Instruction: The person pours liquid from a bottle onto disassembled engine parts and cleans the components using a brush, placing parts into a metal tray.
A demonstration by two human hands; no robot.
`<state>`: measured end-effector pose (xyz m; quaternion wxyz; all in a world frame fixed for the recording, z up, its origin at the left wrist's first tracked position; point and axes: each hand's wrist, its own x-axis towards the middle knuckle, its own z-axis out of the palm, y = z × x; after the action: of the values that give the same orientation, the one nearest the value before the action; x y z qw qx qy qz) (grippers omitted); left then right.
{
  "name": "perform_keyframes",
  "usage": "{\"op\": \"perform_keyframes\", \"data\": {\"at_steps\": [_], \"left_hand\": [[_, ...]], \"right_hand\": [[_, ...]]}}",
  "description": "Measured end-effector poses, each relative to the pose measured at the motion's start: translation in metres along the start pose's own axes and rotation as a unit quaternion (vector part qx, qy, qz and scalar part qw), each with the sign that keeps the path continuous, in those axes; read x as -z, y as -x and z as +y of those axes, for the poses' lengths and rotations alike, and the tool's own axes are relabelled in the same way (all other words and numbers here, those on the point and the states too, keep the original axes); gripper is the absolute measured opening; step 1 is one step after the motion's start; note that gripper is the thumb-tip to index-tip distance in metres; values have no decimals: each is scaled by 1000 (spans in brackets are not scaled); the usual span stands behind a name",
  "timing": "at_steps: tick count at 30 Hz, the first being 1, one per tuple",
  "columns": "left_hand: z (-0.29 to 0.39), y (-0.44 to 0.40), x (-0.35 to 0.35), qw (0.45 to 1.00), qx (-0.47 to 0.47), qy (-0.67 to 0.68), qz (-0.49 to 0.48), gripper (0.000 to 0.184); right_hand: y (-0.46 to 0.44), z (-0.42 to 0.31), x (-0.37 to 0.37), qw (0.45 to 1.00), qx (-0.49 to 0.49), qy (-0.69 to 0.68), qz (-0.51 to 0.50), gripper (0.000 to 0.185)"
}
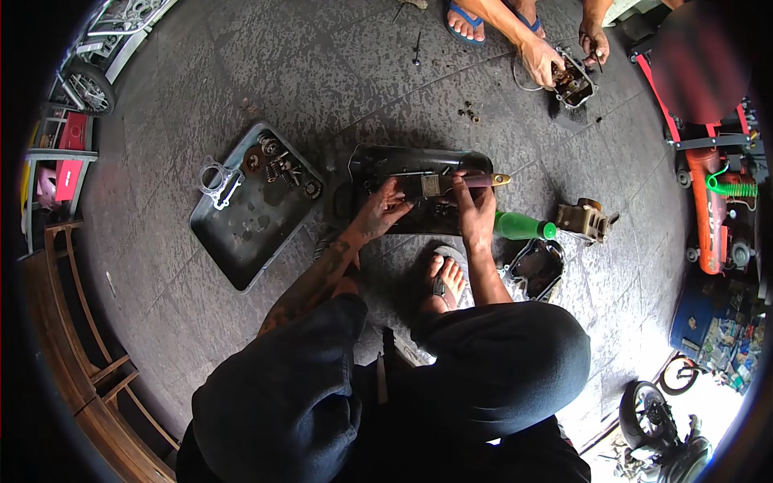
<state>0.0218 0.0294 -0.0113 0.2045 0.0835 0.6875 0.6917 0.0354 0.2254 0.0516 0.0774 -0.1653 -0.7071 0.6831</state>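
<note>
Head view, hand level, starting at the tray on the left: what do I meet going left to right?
Dark tray → left hand → metal band of the brush → right hand → green bottle → metal casting → red cylinder.

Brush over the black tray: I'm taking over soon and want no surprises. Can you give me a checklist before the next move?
1. Brush held by its handle in the right hand: ok.
2. Brush above the black tray: ok.
3. Left hand touching the bristles: cannot tell; it is close to them.
4. Silver part wholly inside the other tray: not ok; it overlaps the rim.
5. Green bottle upright: cannot tell from this angle.
6. Other person's hand clear of the brush: ok.
</note>
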Motion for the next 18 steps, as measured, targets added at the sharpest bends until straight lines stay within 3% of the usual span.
{"op": "perform_keyframes", "data": {"at_steps": [1, 5, 7, 9, 10, 12, 15, 16, 18], "left_hand": [[3, 1, 0, 996, 10, -89, 7, 43], [-7, 0, 9, 998, 7, -61, 3, 42], [-4, -2, 7, 999, -27, -1, 34, 45], [-2, -3, 6, 996, -21, 78, 22, 42], [1, -3, 5, 987, -14, 158, 13, 40], [6, 0, 6, 992, 8, 126, 11, 40], [3, -2, 9, 997, 19, 75, -8, 39], [0, -2, 11, 998, 11, 55, -21, 39], [4, -4, 8, 995, -2, 101, -12, 39]], "right_hand": [[0, 2, 0, 999, -4, -34, -6, 23], [2, 8, 7, 999, -37, -3, 7, 24], [2, 12, 14, 980, -5, 201, 12, 26], [1, 27, 16, 978, 21, 205, 29, 27], [-2, 28, 15, 992, 7, 122, 45, 26], [1, 11, 8, 995, -31, -78, 55, 26], [4, 3, 1, 999, -25, -21, 4, 25], [-3, 36, 6, 997, 20, 72, 28, 23], [-4, 31, 10, 996, 10, 81, 35, 23]]}}
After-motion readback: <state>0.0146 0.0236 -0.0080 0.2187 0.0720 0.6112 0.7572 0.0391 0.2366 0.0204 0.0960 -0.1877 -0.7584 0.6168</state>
